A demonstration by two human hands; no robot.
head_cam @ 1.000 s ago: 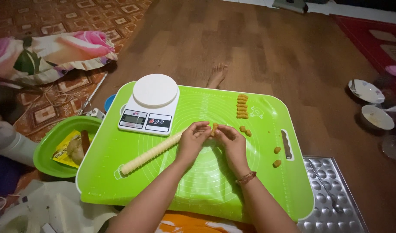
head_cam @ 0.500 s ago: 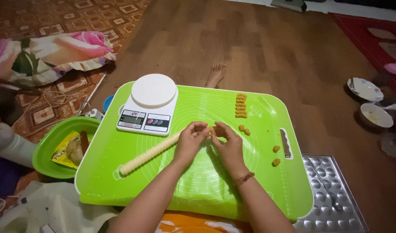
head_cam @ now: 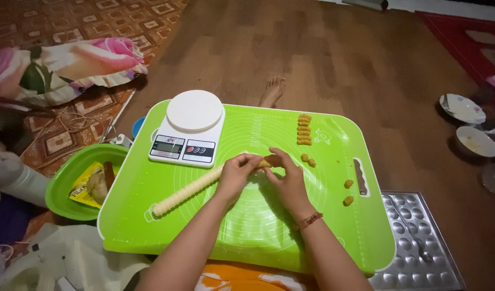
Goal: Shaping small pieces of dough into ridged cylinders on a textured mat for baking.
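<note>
Both hands have shifted very little over the last second: they stay together at the middle of the green mat, at the right end of the dough roll, and the scale and dough pieces lie where they did. Left hand is curled over the end of the roll, fingers closed round it. Right hand sits just beside it, fingertips touching, pinching a small piece of dough at the roll's tip; a bead bracelet is on that wrist. Roll is pale, ribbed, and runs diagonally from the hands down toward the mat's near left corner. White kitchen scale stands at the far left corner of the mat. Short stack of orange dough pieces lies near the far edge, right of centre; two more pieces lie just beyond the right hand, and two others near the right edge by the handle slot. Green bowl with a yellow packet sits on the floor left of the mat. Metal mould tray lies at the mat's near right corner.
</note>
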